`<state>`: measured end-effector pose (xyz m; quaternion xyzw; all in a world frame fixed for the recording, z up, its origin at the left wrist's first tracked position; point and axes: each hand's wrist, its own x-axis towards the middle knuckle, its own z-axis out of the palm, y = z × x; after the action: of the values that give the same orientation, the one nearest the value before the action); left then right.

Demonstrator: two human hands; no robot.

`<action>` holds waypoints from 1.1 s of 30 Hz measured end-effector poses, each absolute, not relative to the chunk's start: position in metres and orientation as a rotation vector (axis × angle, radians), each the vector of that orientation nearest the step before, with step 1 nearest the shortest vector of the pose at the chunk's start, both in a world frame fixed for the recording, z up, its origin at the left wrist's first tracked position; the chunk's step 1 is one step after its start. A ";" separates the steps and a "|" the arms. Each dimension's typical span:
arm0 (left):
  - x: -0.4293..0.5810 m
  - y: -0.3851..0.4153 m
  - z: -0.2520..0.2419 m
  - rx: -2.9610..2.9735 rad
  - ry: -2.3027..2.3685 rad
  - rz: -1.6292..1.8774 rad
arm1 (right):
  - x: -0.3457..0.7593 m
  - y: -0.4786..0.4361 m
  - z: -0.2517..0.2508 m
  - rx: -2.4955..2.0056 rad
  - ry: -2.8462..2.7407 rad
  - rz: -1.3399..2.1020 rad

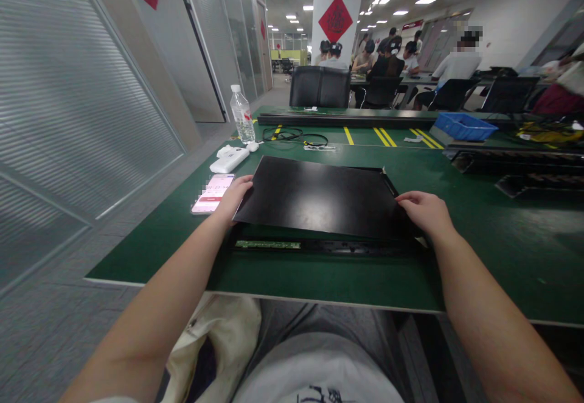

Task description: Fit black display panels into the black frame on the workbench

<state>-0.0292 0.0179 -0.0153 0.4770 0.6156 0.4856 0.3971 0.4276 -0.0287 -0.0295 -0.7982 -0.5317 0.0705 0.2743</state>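
Note:
A thin black panel (319,196) is tilted over a black frame (360,247) on the green table. My left hand (237,196) grips the panel's left edge, fingers closed on it. At the right edge, my right hand (422,208) pinches the panel near its corner. Along the frame's front side shows a narrow green circuit board (268,245). The panel covers most of the frame's inside, and a back right corner of the frame sticks out behind it.
Left of the panel lie a lit phone (213,194) and a white device (229,160), with a water bottle (243,117) behind. Black cables (292,136), a long black bar (365,120) and a blue bin (464,126) are farther back. Black metal strips (538,162) lie right. People sit beyond.

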 end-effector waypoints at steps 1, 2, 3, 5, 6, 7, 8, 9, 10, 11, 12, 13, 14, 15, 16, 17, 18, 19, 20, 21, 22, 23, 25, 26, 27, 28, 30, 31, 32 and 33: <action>-0.029 0.018 -0.016 1.202 1.549 1.226 | 0.428 -0.029 -0.030 -2.148 -1.428 0.189; -0.029 0.019 -0.016 1.194 1.539 1.221 | 0.428 -0.028 -0.030 -2.148 -1.429 0.189; -0.029 0.019 -0.017 1.187 1.533 1.216 | 0.428 -0.028 -0.031 -2.144 -1.430 0.188; -0.030 0.020 -0.017 1.187 1.529 1.208 | 0.428 -0.028 -0.032 -2.132 -1.433 0.181; -0.030 0.020 -0.017 1.194 1.531 1.212 | 0.428 -0.028 -0.032 -2.126 -1.434 0.177; -0.031 0.021 -0.017 1.203 1.531 1.216 | 0.428 -0.028 -0.032 -2.123 -1.432 0.173; -0.031 0.021 -0.018 1.212 1.532 1.222 | 0.428 -0.029 -0.031 -2.124 -1.429 0.171; -0.032 0.021 -0.018 1.218 1.532 1.225 | 0.427 -0.029 -0.030 -2.130 -1.424 0.174; -0.032 0.021 -0.018 1.218 1.530 1.227 | 0.426 -0.029 -0.029 -2.139 -1.421 0.181; -0.032 0.021 -0.019 1.212 1.528 1.224 | 0.425 -0.030 -0.028 -2.149 -1.417 0.190; -0.033 0.021 -0.019 1.205 1.525 1.219 | 0.424 -0.030 -0.027 -2.159 -1.414 0.201; -0.033 0.022 -0.020 1.199 1.520 1.216 | 0.424 -0.031 -0.027 -2.168 -1.410 0.211; -0.033 0.022 -0.020 1.194 1.514 1.215 | 0.423 -0.031 -0.026 -2.171 -1.411 0.219; -0.033 0.022 -0.021 1.192 1.511 1.215 | 0.423 -0.031 -0.026 -2.169 -1.414 0.221; -0.033 0.022 -0.021 1.193 1.509 1.213 | 0.423 -0.031 -0.026 -2.165 -1.416 0.220; -0.033 0.022 -0.021 1.198 1.507 1.212 | 0.423 -0.031 -0.026 -2.161 -1.417 0.217; -0.033 0.022 -0.021 1.201 1.509 1.212 | 0.424 -0.030 -0.027 -2.159 -1.416 0.214; -0.032 0.022 -0.021 1.203 1.511 1.213 | 0.425 -0.030 -0.027 -2.158 -1.413 0.213; -0.032 0.022 -0.021 1.205 1.511 1.214 | 0.425 -0.029 -0.028 -2.161 -1.409 0.214; -0.032 0.022 -0.021 1.204 1.511 1.217 | 0.426 -0.029 -0.029 -2.163 -1.404 0.214; -0.031 0.021 -0.021 1.203 1.510 1.221 | 0.427 -0.029 -0.030 -2.163 -1.400 0.216; -0.031 0.021 -0.021 1.199 1.511 1.223 | 0.428 -0.028 -0.030 -2.161 -1.398 0.217; -0.031 0.022 -0.021 1.196 1.513 1.224 | 0.429 -0.028 -0.031 -2.159 -1.398 0.218; -0.032 0.022 -0.021 1.195 1.514 1.224 | 0.430 -0.028 -0.031 -2.157 -1.399 0.218; -0.032 0.022 -0.021 1.196 1.515 1.225 | 0.430 -0.028 -0.032 -2.156 -1.402 0.219; -0.032 0.022 -0.021 1.197 1.513 1.224 | 0.430 -0.028 -0.032 -2.156 -1.403 0.221; -0.033 0.022 -0.021 1.201 1.504 1.224 | 0.429 -0.028 -0.031 -2.158 -1.403 0.228; -0.033 0.023 -0.022 1.203 1.501 1.224 | 0.429 -0.029 -0.030 -2.161 -1.399 0.233; -0.033 0.023 -0.022 1.204 1.501 1.221 | 0.428 -0.029 -0.030 -2.167 -1.396 0.236; -0.033 0.023 -0.022 1.206 1.501 1.220 | 0.428 -0.029 -0.029 -2.172 -1.394 0.239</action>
<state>-0.0333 0.0231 -0.0222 0.4808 0.5981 0.4861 0.4180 0.4278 -0.0289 -0.0293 -0.8066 -0.5176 0.0889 0.2713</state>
